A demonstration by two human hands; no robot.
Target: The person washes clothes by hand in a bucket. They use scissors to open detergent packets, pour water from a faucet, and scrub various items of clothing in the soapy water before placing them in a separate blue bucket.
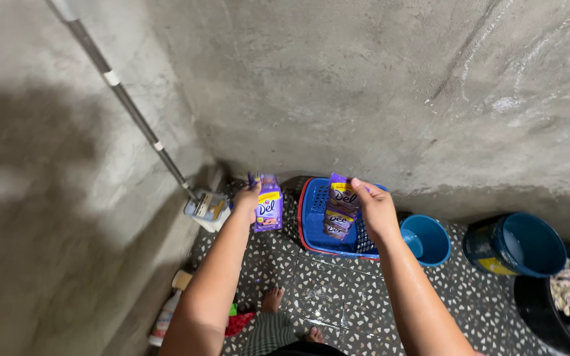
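Note:
My left hand (248, 199) grips a purple pouch (268, 204) by its top edge, holding it out over the speckled floor. My right hand (372, 203) pinches the top of a hanging strip of small purple sachets (339, 209), which dangles over a blue plastic basket (311, 221) with a red rim. The two hands are level, about a basket's width apart. My bare feet (272, 300) show below, between my forearms.
A mop (209, 207) with a long metal handle (120, 89) leans into the concrete corner at left. A small blue dipper (430, 237), a blue bucket (519, 245) and a black tub of clothes (565, 303) stand at right. A white bottle (164, 320) lies by the left wall.

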